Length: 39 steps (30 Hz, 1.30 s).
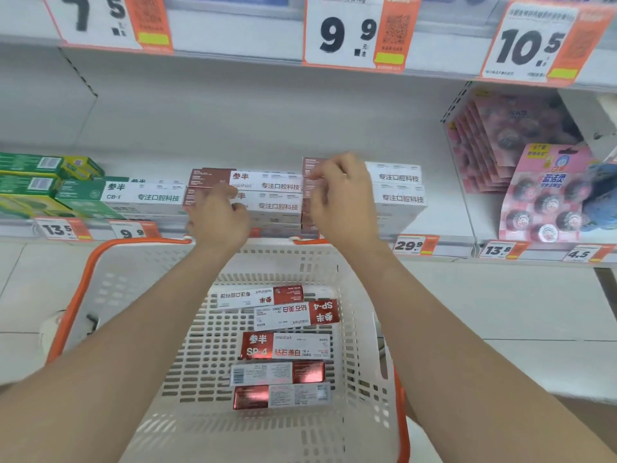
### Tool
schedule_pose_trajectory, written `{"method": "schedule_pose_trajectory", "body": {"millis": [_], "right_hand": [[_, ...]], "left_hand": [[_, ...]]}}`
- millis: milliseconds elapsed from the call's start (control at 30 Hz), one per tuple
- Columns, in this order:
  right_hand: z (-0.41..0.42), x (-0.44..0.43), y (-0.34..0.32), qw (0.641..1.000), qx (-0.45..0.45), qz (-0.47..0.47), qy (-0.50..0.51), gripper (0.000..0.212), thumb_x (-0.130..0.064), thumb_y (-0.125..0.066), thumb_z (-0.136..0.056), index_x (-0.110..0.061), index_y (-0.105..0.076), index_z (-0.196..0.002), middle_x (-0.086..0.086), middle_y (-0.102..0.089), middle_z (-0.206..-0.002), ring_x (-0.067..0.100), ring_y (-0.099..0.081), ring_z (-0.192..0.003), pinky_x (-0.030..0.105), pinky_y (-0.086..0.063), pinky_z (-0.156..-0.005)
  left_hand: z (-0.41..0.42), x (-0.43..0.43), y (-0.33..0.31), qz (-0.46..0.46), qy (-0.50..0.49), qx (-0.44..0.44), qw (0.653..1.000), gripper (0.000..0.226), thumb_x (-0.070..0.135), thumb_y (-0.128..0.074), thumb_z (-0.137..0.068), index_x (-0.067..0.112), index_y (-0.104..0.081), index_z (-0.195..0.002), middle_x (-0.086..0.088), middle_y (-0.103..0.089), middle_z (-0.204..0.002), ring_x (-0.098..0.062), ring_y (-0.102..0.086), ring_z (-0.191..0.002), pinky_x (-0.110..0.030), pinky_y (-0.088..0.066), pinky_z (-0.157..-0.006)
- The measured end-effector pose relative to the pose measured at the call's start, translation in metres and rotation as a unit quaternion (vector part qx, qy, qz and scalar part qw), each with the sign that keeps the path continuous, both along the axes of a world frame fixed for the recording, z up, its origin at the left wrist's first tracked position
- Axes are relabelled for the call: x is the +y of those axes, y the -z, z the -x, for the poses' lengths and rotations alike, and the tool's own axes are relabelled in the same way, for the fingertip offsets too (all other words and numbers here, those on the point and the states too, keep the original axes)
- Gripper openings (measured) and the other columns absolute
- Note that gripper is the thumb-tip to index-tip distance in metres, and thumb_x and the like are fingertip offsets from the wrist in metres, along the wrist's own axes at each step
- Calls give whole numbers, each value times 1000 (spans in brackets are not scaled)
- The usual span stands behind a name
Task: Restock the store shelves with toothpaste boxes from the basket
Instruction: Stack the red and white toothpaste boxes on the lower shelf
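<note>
Reaching both hands to the far shelf (447,215), over the basket (133,295).

Left hand (218,213): on the front of the middle stack (273,195) of red-and-white toothpaste boxes, fingers curled against its left end. Blurred, so I can't tell if it's actually gripping a box or just touching.

Right hand (340,195): at the left, red end of the right stack (397,195), fingers bent in toward the box ends. Same problem: can't tell whether it's a pinch or plain contact.

Hands are apart, one per stack, with a small gap between them. The two stacks sit just beside each other, each a few boxes high, long sides facing me.

Basket is white plastic with an orange handle (110,248), near me and below the shelf edge. Five loose boxes (287,345) lie flat on its floor in a rough column running near to far, the far two slightly skewed. Nearest two show their foil-red back sides.

Left of the middle stack: green-and-white boxes (143,195), then all-green boxes (30,185) at the far left. Right of the divider: pink hanging packs (547,198).

A 29.9 price tag (409,245) hangs on the shelf lip under the right stack. A large 9.9 tag (347,35) hangs on the shelf above.
</note>
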State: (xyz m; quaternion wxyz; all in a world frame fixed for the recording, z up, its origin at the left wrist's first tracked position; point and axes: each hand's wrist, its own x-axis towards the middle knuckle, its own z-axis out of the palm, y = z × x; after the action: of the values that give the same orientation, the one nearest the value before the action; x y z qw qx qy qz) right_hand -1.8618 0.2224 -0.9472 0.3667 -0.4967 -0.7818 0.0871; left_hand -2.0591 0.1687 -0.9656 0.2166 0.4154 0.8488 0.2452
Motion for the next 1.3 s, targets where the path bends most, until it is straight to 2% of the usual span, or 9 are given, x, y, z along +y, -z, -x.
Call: {"method": "schedule_pose_trajectory", "body": {"millis": [100,167,300,467,567,767,1100,1167,1300], "right_hand": [[33,2,-1,992,-95,17,-77,20,-4,-62,-90,-11,-74,-104,11,-65,-102,36,-61,-95,42,-49,-83],[50,10,-6,966,-209,59,-140,19,-15,-70,-95,-12,-73,-114,10,-65,-110,36,-60,-106,43,-44,-92],[82,27,-11,896,-410,73,-156,40,-25,-74,-92,-14,-60,-127,7,-59,-121,30,-54,-118,39,-37,-95],[103,41,4,825,-543,105,-120,82,-26,-82,-79,-4,-39,-145,15,-59,-127,35,-56,-122,41,-40,-101],[109,41,16,806,-570,119,-105,95,-21,-80,-78,2,-26,-153,20,-58,-129,39,-58,-119,46,-45,-102],[111,44,16,814,-557,126,-107,68,-8,-71,-82,-2,-38,-141,19,-57,-121,40,-62,-111,48,-46,-98],[108,43,19,821,-547,136,-96,71,-9,-76,-80,-3,-40,-140,18,-58,-120,37,-61,-113,46,-44,-100],[109,44,21,820,-546,144,-99,77,-13,-79,-79,-3,-37,-144,18,-58,-121,37,-61,-114,47,-44,-102],[107,43,23,810,-557,151,-106,121,-40,-90,-73,-1,-15,-160,25,-48,-140,43,-48,-133,53,-35,-115]], "left_hand": [[28,-8,5,17,64,55,996,39,5,-54,-91,21,-68,-123,-18,-51,-141,-45,-44,-132,-59,-37,-112],[43,-11,7,13,94,92,991,41,6,-55,-92,23,-66,-128,-20,-46,-150,-48,-40,-137,-61,-36,-112],[62,-18,5,50,131,118,983,70,-5,-54,-87,24,-50,-151,-14,-31,-165,-50,-33,-142,-64,-37,-113],[73,-32,17,56,171,155,971,82,-2,-54,-85,24,-33,-160,-4,-21,-171,-43,-25,-146,-61,-32,-113],[77,-32,20,59,182,176,966,80,2,-56,-86,24,-33,-159,-2,-20,-171,-41,-25,-146,-58,-32,-112],[76,-32,23,54,186,195,961,77,4,-58,-86,23,-35,-156,0,-21,-170,-38,-27,-143,-55,-33,-109],[76,-32,27,48,177,206,961,75,3,-55,-87,23,-35,-157,-1,-23,-170,-37,-28,-143,-55,-31,-110],[76,-32,27,49,178,199,962,75,3,-54,-88,23,-34,-158,-1,-23,-170,-37,-27,-144,-56,-30,-111],[79,-32,31,27,183,182,966,67,5,-52,-95,22,-36,-158,-3,-26,-169,-38,-29,-145,-58,-29,-113]]}}
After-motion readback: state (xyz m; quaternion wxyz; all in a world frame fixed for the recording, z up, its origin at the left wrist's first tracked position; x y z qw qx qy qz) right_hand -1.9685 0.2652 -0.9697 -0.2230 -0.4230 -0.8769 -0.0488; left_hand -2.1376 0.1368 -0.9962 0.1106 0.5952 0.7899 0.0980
